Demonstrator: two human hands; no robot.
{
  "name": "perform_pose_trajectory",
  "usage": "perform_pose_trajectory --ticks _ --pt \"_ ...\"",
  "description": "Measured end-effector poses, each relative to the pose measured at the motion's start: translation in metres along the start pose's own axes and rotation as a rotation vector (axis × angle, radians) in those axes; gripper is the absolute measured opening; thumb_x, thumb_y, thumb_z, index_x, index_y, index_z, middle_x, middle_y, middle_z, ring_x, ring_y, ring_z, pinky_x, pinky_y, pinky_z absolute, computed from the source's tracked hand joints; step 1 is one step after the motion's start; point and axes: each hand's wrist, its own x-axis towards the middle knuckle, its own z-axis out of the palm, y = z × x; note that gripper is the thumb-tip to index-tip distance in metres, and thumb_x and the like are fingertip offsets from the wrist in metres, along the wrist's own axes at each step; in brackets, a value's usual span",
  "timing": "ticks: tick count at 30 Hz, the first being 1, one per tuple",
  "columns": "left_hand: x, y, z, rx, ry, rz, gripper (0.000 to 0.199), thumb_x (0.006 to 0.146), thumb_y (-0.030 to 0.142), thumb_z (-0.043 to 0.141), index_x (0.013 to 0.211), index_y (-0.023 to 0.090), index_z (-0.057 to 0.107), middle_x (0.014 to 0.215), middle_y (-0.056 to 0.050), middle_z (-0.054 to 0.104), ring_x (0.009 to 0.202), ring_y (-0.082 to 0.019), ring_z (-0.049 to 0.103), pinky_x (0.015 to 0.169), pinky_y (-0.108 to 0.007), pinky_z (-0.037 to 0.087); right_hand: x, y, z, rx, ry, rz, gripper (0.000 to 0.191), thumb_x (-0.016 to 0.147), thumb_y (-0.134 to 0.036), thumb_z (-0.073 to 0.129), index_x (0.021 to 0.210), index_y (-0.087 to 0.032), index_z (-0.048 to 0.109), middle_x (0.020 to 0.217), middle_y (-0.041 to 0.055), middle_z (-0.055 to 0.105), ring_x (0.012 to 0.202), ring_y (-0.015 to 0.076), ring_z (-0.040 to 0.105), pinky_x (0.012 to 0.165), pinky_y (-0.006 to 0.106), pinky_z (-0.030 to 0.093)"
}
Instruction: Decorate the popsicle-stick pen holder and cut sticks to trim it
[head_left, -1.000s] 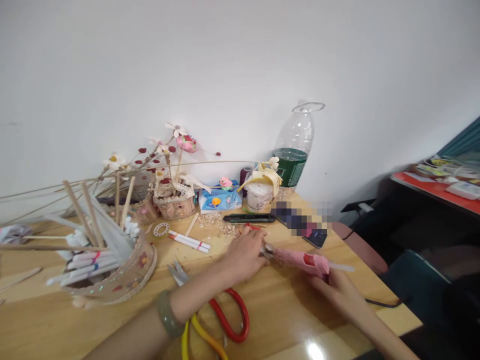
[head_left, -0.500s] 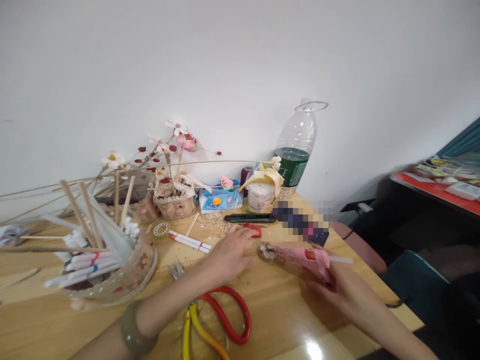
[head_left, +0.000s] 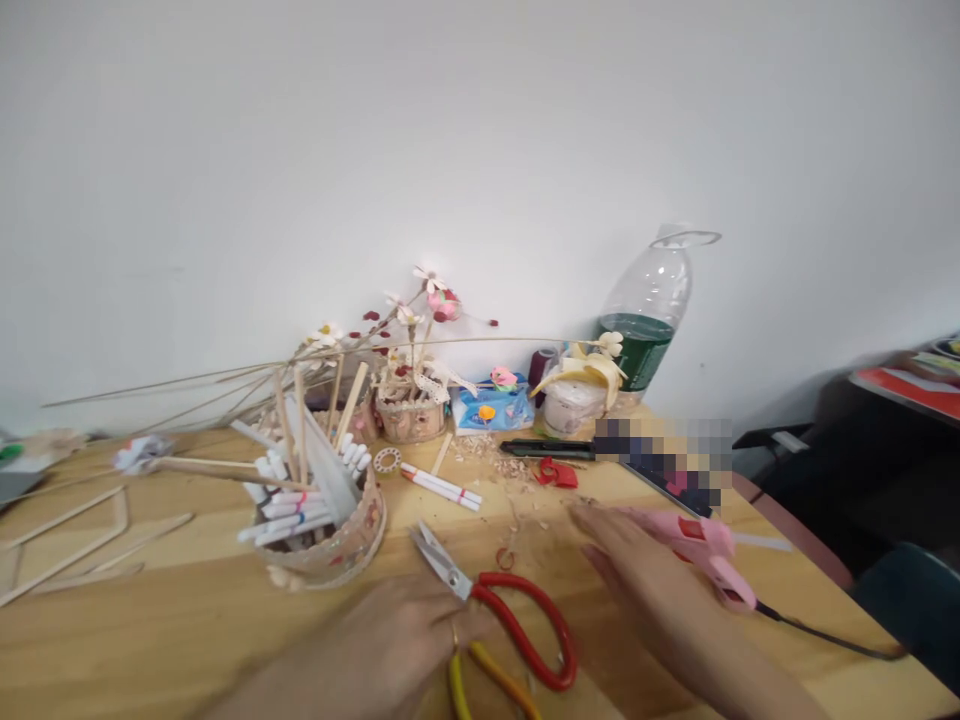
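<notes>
My left hand (head_left: 409,625), blurred, is at a pair of scissors (head_left: 454,580) with one red and one yellow handle. A finger wearing a ring reaches across by the pivot; whether it grips the scissors I cannot tell. Low over the table, my right hand (head_left: 645,585) is flat with its fingers stretched forward, holding nothing. Just beyond it a pink glue gun (head_left: 705,545) lies on its side, a clear glue stick poking from its back and a black cord trailing right. Between the hands are a small red curl (head_left: 505,558) and, farther back, a red scrap (head_left: 556,473).
A decorated basket (head_left: 367,540) of sticks and markers stands left. Along the wall are a flower basket (head_left: 411,415), a blue tissue pack (head_left: 491,410), a banana peel (head_left: 589,370) on a cup and a large bottle (head_left: 649,330). A utility knife (head_left: 547,448) lies before them.
My right hand has let go of the glue gun, which now rests on the table. My left hand has drawn back from the red scrap to the scissors. The view has swung left.
</notes>
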Motion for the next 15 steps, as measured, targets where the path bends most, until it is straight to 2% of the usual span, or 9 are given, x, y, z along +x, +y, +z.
perform_pose_trajectory --ticks 1,3,4,7,9,11,13,15 --pt "-0.010 -0.002 -0.001 0.028 0.013 -0.003 0.041 0.085 0.009 0.037 0.120 0.024 0.053 0.105 -0.007 0.068 0.092 -0.020 0.063 0.081 -0.028 0.045 0.015 -0.008 0.014 -0.018 -0.043 -0.044 0.023 0.090 -0.028 0.051 0.111 -0.021 0.059 0.117 0.0088 0.058 0.106 0.0229 0.056 0.088 0.041 0.048" --pt "-0.029 -0.008 -0.001 0.068 0.041 -0.020 0.042 0.084 0.007 0.038 0.119 0.025 0.054 0.105 -0.006 0.069 0.092 -0.020 0.064 0.081 -0.027 0.047 0.038 -0.019 0.037 -0.061 -0.112 -0.097 0.029 0.089 -0.022 0.054 0.116 -0.013 0.055 0.123 0.0126 0.054 0.115 0.0261 0.050 0.093 0.049 0.043" --pt "-0.038 -0.012 -0.001 0.084 0.063 -0.031 0.039 0.085 0.008 0.037 0.114 0.024 0.057 0.101 -0.006 0.070 0.089 -0.018 0.065 0.079 -0.026 0.048 0.046 -0.023 0.046 -0.082 -0.142 -0.112 0.030 0.087 -0.014 0.053 0.116 -0.008 0.056 0.122 0.0192 0.054 0.117 0.0298 0.048 0.094 0.050 0.042" --pt "-0.061 -0.022 -0.002 0.149 0.189 -0.021 0.032 0.089 0.011 0.035 0.106 0.022 0.060 0.088 -0.004 0.071 0.080 -0.014 0.066 0.074 -0.022 0.049 0.064 -0.033 0.057 -0.110 -0.240 -0.173 0.036 0.077 0.001 0.051 0.112 0.000 0.058 0.122 0.0274 0.052 0.118 0.0325 0.047 0.094 0.044 0.044" --pt "-0.072 -0.029 -0.002 0.192 0.283 0.008 0.028 0.091 0.015 0.035 0.103 0.022 0.060 0.081 -0.003 0.071 0.077 -0.013 0.065 0.072 -0.020 0.049 0.075 -0.036 0.055 -0.116 -0.273 -0.199 0.035 0.076 0.003 0.049 0.109 -0.002 0.060 0.120 0.0246 0.054 0.114 0.0293 0.051 0.092 0.039 0.046" --pt "-0.079 -0.034 -0.002 0.215 0.345 0.021 0.027 0.092 0.018 0.034 0.100 0.021 0.060 0.077 -0.002 0.070 0.073 -0.012 0.065 0.071 -0.020 0.049 0.089 -0.035 0.051 -0.126 -0.260 -0.188 0.028 0.083 -0.001 0.047 0.107 -0.006 0.060 0.117 0.0194 0.057 0.108 0.0261 0.055 0.090 0.041 0.047" --pt "-0.080 -0.037 -0.001 0.222 0.365 0.028 0.028 0.093 0.018 0.033 0.098 0.020 0.060 0.074 -0.002 0.069 0.071 -0.012 0.065 0.070 -0.020 0.049 0.106 -0.033 0.052 -0.122 -0.251 -0.191 0.021 0.090 -0.012 0.049 0.108 -0.012 0.058 0.115 0.0117 0.057 0.105 0.0225 0.056 0.088 0.043 0.047" --pt "-0.078 -0.039 0.001 0.230 0.357 0.038 0.029 0.092 0.016 0.032 0.098 0.019 0.060 0.074 -0.002 0.068 0.070 -0.012 0.064 0.070 -0.020 0.049 0.123 -0.033 0.062 -0.091 -0.290 -0.250 0.022 0.091 -0.023 0.053 0.111 -0.016 0.057 0.116 0.0078 0.056 0.102 0.0202 0.056 0.086 0.042 0.048"
